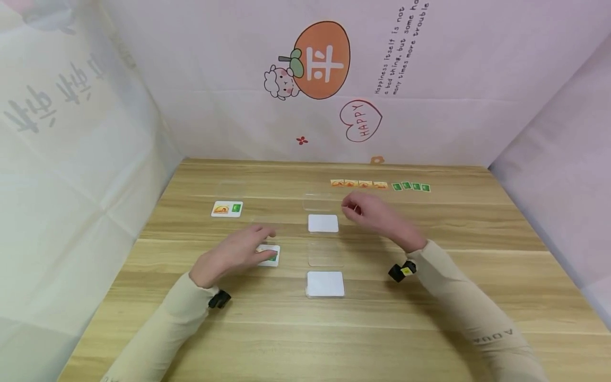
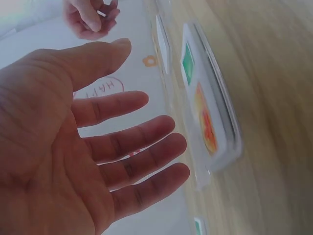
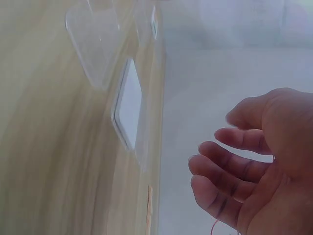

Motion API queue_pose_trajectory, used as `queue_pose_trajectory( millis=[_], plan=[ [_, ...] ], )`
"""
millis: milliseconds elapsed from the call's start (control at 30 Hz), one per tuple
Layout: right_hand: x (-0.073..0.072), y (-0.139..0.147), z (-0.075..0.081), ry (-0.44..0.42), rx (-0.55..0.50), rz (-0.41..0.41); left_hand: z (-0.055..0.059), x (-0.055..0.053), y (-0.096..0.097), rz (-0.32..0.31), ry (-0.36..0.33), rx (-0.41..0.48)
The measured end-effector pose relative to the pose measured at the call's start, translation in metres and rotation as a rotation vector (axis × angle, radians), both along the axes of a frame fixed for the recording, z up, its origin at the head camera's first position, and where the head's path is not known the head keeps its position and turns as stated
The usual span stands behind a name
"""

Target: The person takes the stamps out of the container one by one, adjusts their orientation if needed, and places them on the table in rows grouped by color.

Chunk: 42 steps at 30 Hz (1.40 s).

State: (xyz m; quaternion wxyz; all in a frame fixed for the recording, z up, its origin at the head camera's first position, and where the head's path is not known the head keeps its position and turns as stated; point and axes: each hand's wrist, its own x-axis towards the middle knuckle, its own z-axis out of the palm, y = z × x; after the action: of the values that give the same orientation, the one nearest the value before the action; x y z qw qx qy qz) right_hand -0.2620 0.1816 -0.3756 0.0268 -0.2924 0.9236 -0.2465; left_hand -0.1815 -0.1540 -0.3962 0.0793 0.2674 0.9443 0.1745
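Nearest the lens, in the left wrist view, the left hand (image 1: 234,250) has its fingers (image 2: 151,156) spread and nearly straight, with hold of nothing. Just beside them, left of the desk's (image 1: 286,345) middle, a patterned card (image 2: 203,105) lies flat, picture up, borne by the desk alone. Right of the middle, the right hand (image 1: 374,212) hangs above the desk, fingers loosely curled and empty, near a clear sheet (image 1: 317,201).

Outward, 2 white cards (image 1: 325,284) alternate with 2 clear sheets in a column between the near and far edges, probably so each stays separate. Another patterned card (image 1: 227,209) sits towards the left edge. Near the far edge, 4 orange tiles (image 1: 350,183) and 4 green tiles (image 1: 416,187) form a row, likely sorted by colour for single pickup.

Both forearms slant inward from the near edge.
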Motion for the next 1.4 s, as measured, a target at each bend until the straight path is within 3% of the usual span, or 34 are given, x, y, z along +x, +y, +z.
queue_pose_trajectory(
  millis=[167, 533, 900, 1233, 1400],
  plan=[
    [0.009, -0.015, 0.002, -0.017, 0.019, 0.001, -0.002, 0.002, -0.012, 0.022, -0.008, 0.010],
    [0.019, -0.039, -0.003, 0.025, 0.027, 0.115, -0.014, 0.000, -0.018, 0.042, -0.008, -0.015],
    [0.028, -0.073, 0.007, 0.028, 0.009, 0.167, -0.014, 0.002, -0.022, 0.049, -0.024, -0.021],
    [0.039, -0.098, 0.002, -0.102, -0.040, 0.204, -0.013, 0.006, -0.021, 0.107, -0.101, -0.035],
    [0.042, -0.111, -0.005, -0.137, -0.038, 0.220, -0.014, 0.007, -0.020, 0.096, -0.096, -0.044]
  ],
)
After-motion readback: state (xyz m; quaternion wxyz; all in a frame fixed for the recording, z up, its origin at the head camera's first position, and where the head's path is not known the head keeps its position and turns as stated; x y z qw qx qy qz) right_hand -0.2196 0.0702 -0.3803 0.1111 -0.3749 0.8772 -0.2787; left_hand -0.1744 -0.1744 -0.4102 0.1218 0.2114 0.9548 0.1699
